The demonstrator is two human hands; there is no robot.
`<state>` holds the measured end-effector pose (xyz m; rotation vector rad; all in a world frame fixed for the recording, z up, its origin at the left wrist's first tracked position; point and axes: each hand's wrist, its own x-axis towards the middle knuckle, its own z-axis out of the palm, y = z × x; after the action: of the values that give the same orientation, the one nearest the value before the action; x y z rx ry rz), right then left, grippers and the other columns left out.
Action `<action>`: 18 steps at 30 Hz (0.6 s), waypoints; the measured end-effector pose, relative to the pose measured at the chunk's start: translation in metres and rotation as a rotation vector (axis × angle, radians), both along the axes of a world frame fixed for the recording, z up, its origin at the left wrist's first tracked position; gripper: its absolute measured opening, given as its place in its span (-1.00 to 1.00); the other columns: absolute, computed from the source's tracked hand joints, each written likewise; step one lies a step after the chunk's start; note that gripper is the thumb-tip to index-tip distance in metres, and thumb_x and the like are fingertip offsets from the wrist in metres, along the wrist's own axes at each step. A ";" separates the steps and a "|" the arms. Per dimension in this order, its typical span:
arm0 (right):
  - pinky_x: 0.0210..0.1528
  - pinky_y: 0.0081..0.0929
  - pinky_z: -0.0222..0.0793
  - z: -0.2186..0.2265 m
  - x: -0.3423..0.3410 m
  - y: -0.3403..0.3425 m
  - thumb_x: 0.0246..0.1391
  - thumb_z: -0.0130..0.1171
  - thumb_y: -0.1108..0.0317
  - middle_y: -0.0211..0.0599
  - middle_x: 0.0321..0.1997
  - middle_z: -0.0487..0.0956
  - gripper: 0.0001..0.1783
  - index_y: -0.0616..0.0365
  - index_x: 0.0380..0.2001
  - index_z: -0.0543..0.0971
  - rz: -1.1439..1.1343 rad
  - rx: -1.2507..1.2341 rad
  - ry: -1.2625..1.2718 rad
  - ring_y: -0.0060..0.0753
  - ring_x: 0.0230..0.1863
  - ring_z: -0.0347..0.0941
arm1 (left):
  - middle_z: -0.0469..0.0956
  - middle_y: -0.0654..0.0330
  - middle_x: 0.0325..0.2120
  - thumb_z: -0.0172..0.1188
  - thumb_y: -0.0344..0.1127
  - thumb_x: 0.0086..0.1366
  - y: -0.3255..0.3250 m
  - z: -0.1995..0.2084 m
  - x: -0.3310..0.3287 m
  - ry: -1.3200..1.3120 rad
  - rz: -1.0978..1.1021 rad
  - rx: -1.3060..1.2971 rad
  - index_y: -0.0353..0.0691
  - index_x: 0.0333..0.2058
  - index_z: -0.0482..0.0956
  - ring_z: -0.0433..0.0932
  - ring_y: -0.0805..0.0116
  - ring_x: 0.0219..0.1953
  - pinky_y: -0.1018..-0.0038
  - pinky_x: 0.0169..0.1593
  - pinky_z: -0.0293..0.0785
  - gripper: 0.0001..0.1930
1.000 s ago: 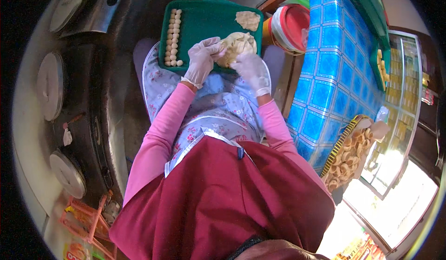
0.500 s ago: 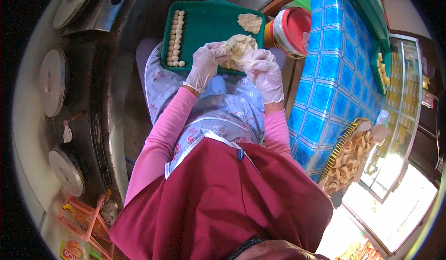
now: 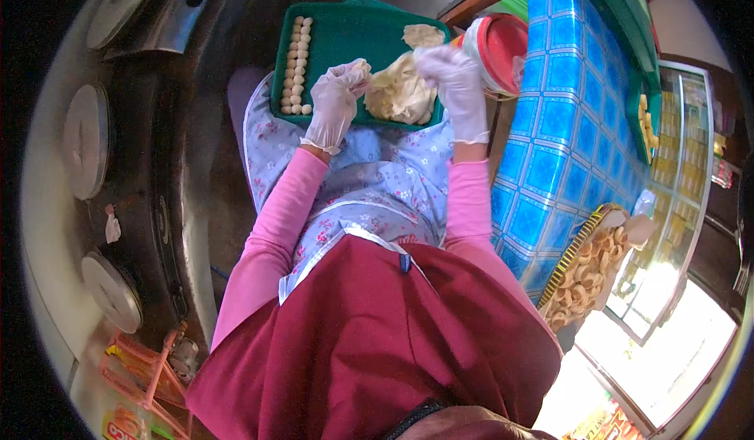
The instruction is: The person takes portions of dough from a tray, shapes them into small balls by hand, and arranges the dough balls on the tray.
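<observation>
A large pale lump of dough lies at the near right of a green tray on my lap. My gloved left hand is closed just left of the lump, with a small bit of dough showing at its fingertips. Over the lump's upper right edge is my gloved right hand, its fingers bent together and slightly blurred; whether dough is between them is hidden. Small round dough balls stand in two rows along the tray's left side. A flat dough piece rests at the far right corner.
A tub with a red lid stands right of the tray, beside a table with a blue checked cloth. A basket of ring-shaped pieces is at the lower right. Round pale lids line the dark surface on the left.
The dough lump, between both hands before, now sits lower on the tray. My hands have moved apart, the left one to the left with a small piece, the right one up and right.
</observation>
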<state>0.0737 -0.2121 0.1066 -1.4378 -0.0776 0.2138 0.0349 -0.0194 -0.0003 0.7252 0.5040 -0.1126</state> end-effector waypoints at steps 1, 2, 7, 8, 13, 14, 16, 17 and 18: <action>-0.32 -0.43 0.47 -0.030 -0.003 -0.003 -0.08 0.28 0.48 -0.21 -0.39 0.65 -0.87 0.25 -0.39 0.65 -0.086 -0.446 0.038 -0.27 -0.41 0.58 | 0.58 0.09 -0.15 0.25 -0.38 0.30 -0.001 0.002 0.000 0.004 0.005 0.000 -0.36 -0.04 0.45 0.61 0.30 -0.18 0.39 -0.06 0.58 -0.69; -0.31 -0.41 0.48 -0.062 -0.007 -0.016 -0.07 0.28 0.43 -0.17 -0.42 0.66 -0.85 0.23 -0.38 0.66 -0.100 -0.690 -0.079 -0.25 -0.41 0.61 | 0.58 0.09 -0.15 0.25 -0.39 0.30 -0.008 0.007 0.000 -0.010 -0.039 -0.023 -0.36 -0.04 0.46 0.61 0.30 -0.17 0.38 -0.05 0.57 -0.70; -0.28 -0.44 0.47 -0.114 -0.018 -0.025 -0.08 0.30 0.34 -0.21 -0.47 0.66 -0.80 0.26 -0.40 0.66 -0.230 -0.834 -0.180 -0.45 -0.41 0.57 | 0.60 0.06 -0.13 0.19 -0.46 0.30 -0.044 -0.010 0.011 -0.109 -0.145 -0.232 -0.39 -0.06 0.51 0.59 0.28 -0.13 0.35 0.04 0.53 -0.75; -0.28 -0.44 0.47 -0.114 -0.021 -0.024 -0.08 0.30 0.34 -0.21 -0.47 0.66 -0.80 0.26 -0.40 0.66 -0.236 -0.836 -0.176 -0.45 -0.41 0.57 | 0.60 0.06 -0.16 0.15 -0.50 0.30 -0.052 -0.012 0.015 -0.072 -0.151 -0.271 -0.39 -0.08 0.51 0.60 0.25 -0.13 0.35 0.04 0.53 -0.78; -0.37 -0.58 0.39 -0.081 -0.025 -0.020 -0.09 0.26 0.53 -0.32 -0.51 0.62 -0.95 0.23 -0.47 0.64 -0.238 -0.162 0.238 -0.55 -0.48 0.51 | 0.54 0.16 -0.36 0.20 -0.62 0.19 -0.080 -0.036 0.025 -0.012 -0.113 -0.331 -0.27 -0.32 0.48 0.60 0.27 -0.29 0.38 -0.16 0.59 -0.86; -0.36 -0.62 0.40 -0.071 -0.027 -0.020 -0.08 0.26 0.60 -0.34 -0.44 0.63 -0.90 0.22 -0.43 0.63 -0.216 0.021 0.222 -0.59 -0.46 0.51 | 0.56 0.14 -0.29 0.17 -0.56 0.24 -0.078 -0.041 0.028 -0.009 -0.149 -0.273 -0.32 -0.23 0.48 0.61 0.26 -0.24 0.36 -0.10 0.59 -0.87; -0.33 -0.60 0.43 -0.044 -0.031 -0.021 -0.06 0.26 0.62 -0.32 -0.39 0.63 -0.89 0.24 -0.40 0.62 -0.183 0.280 0.231 -0.57 -0.43 0.53 | 0.59 0.11 -0.22 0.15 -0.51 0.29 -0.074 -0.045 0.026 0.001 -0.195 -0.214 -0.36 -0.15 0.49 0.61 0.26 -0.20 0.34 -0.05 0.58 -0.83; -0.30 -0.59 0.46 -0.031 -0.032 -0.020 -0.04 0.26 0.63 -0.30 -0.34 0.64 -0.88 0.26 -0.36 0.61 -0.147 0.535 0.234 -0.56 -0.40 0.55 | 0.59 0.10 -0.22 0.14 -0.50 0.30 -0.070 -0.043 0.022 -0.024 -0.236 -0.033 -0.36 -0.13 0.48 0.62 0.25 -0.20 0.34 -0.06 0.60 -0.82; -0.27 -0.59 0.49 -0.016 -0.031 -0.018 0.00 0.26 0.63 -0.27 -0.28 0.64 -0.84 0.30 -0.28 0.62 -0.180 0.426 0.215 -0.54 -0.35 0.57 | 0.59 0.10 -0.22 0.14 -0.50 0.31 -0.068 -0.037 0.020 -0.058 -0.281 0.146 -0.37 -0.11 0.48 0.63 0.25 -0.21 0.33 -0.08 0.61 -0.81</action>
<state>0.0425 -0.2299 0.0901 -0.9842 0.1731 0.1892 0.0550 -0.0877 -0.0373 0.9374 0.3552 -0.3186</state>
